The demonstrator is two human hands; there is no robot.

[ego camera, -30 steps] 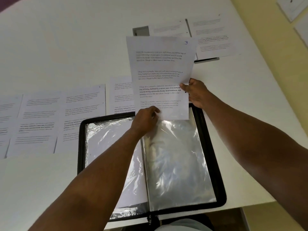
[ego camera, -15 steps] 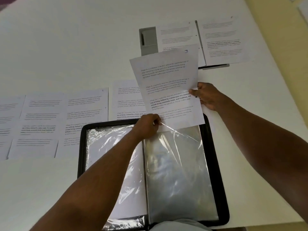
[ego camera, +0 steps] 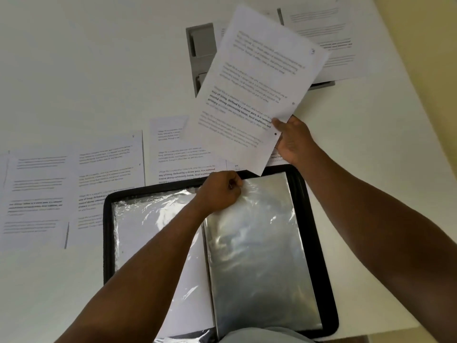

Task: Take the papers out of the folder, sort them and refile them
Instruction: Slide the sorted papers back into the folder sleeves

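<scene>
A: Where is the folder (ego camera: 300, 219)?

B: It lies open and flat on the white table (ego camera: 74, 70), at the near edge. Black rim, shiny plastic sleeves on both halves. Everything else I will place against it.

A: And the hands?

B: The left hand (ego camera: 218, 193) sits at the folder's far edge, near the middle fold. Its fingers are curled and pinch the top of the right-hand plastic sleeve (ego camera: 259, 248). The right hand (ego camera: 293, 139) is just beyond the folder's far right corner, thumb and fingers pinching the lower right edge of a printed sheet (ego camera: 257, 92).

A: Is that sheet in the folder?

B: No. It is held up in the air, tilted, beyond the folder's far edge; only its lowest corner reaches over the black rim. It is clear of the sleeve.

A: Other papers?

B: A row of printed pages (ego camera: 81, 184) lies flat on the table beyond and to the left of the folder, side by side; the folder's far edge overlaps the nearest ones. Farther beyond the folder, partly hidden behind the raised sheet, more pages (ego camera: 329, 38) rest on a grey tray (ego camera: 201, 50).

A: Does the left half hold anything?

B: A white page shows under its plastic; I cannot read it.
</scene>
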